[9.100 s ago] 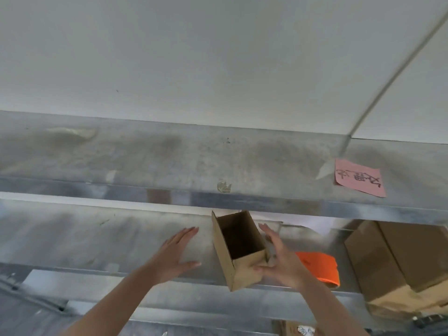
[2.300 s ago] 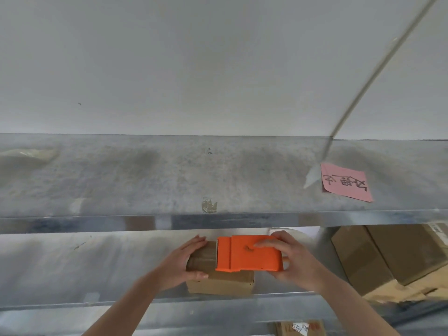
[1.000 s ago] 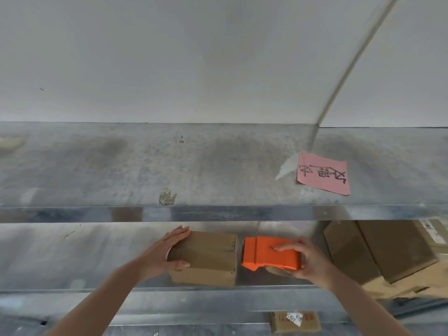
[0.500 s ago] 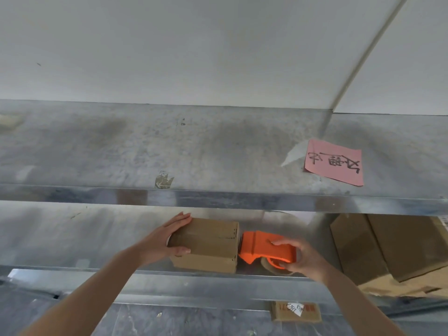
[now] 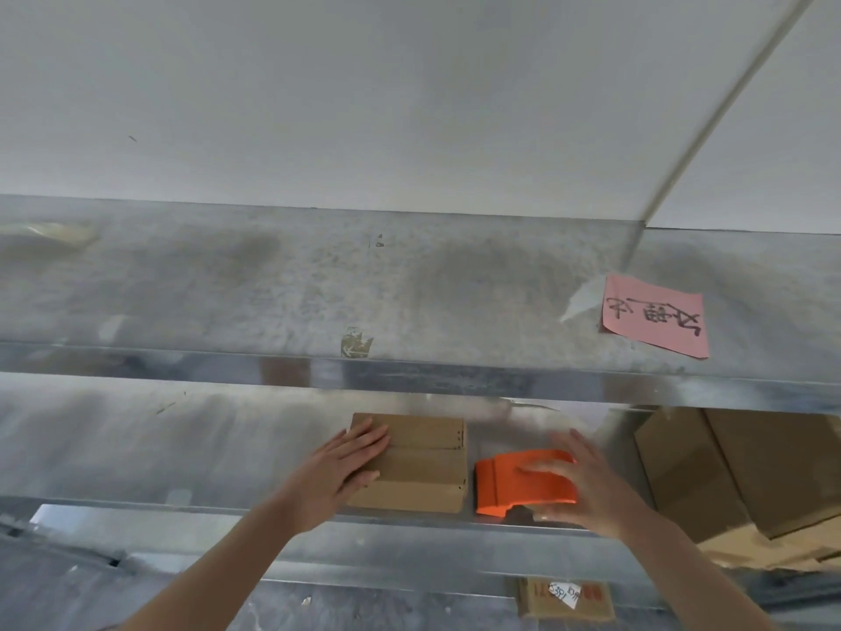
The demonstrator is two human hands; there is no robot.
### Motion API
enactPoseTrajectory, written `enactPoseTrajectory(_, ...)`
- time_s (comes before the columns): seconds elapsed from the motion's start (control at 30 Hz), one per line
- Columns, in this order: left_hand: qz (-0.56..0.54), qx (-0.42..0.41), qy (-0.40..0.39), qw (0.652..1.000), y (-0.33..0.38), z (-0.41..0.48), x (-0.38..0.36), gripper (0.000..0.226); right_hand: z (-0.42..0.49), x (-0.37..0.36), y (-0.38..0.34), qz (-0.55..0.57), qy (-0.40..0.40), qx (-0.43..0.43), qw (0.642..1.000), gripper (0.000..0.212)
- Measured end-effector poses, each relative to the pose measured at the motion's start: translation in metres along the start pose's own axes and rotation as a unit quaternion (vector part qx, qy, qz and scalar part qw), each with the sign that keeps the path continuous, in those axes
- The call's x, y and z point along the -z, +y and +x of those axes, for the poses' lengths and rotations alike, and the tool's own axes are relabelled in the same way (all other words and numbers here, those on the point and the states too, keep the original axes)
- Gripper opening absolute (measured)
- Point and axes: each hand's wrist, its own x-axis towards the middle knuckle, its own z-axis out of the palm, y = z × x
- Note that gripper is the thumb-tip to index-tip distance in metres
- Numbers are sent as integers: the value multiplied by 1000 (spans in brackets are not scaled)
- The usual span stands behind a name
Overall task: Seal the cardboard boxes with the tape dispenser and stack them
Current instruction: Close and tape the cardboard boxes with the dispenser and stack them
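Observation:
A closed brown cardboard box point(image 5: 423, 471) lies flat on the lower metal shelf point(image 5: 205, 503), near its front edge. My left hand point(image 5: 341, 471) grips the box's left end, fingers flat on its top and thumb on its front face. An orange tape dispenser point(image 5: 509, 489) rests on the shelf just right of the box, a small gap apart. My right hand point(image 5: 587, 489) hovers over the dispenser's right half with fingers spread and straight. Its index finger lies lightly along the orange top, and it has no grip.
An upper metal shelf point(image 5: 409, 371) juts out above, leaving a low opening over the box. A pink handwritten note point(image 5: 655, 321) sticks to that upper shelf. Large cardboard pieces point(image 5: 737, 471) fill the lower shelf's right end. A small labelled carton point(image 5: 564, 596) sits below.
My right hand drew the dispenser off the box to the right, set it on the shelf and let go, fingers now spread. My left hand stayed on the box.

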Motion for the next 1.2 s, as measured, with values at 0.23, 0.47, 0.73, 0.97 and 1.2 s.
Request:
enactPoseTrajectory(0.23,-155,81,46,984,-4,6,11,64,19,-6,-87,228,138,26,964,57)
enactPoseTrajectory(0.47,-190,89,-144,967,-19,15,28,107,37,-38,-118,136,79,34,987,60)
enactPoseTrajectory(0.73,-145,116,-5,983,-13,-30,-7,114,60,-24,-138,35,79,8,996,72)
enactPoseTrajectory(0.97,-200,135,42,970,3,-50,-32,93,39,-49,-168,254,95,8,963,84)
enactPoseTrajectory(1.2,-150,63,19,986,1,-21,-18,83,21,-14,-98,132,117,-48,983,95)
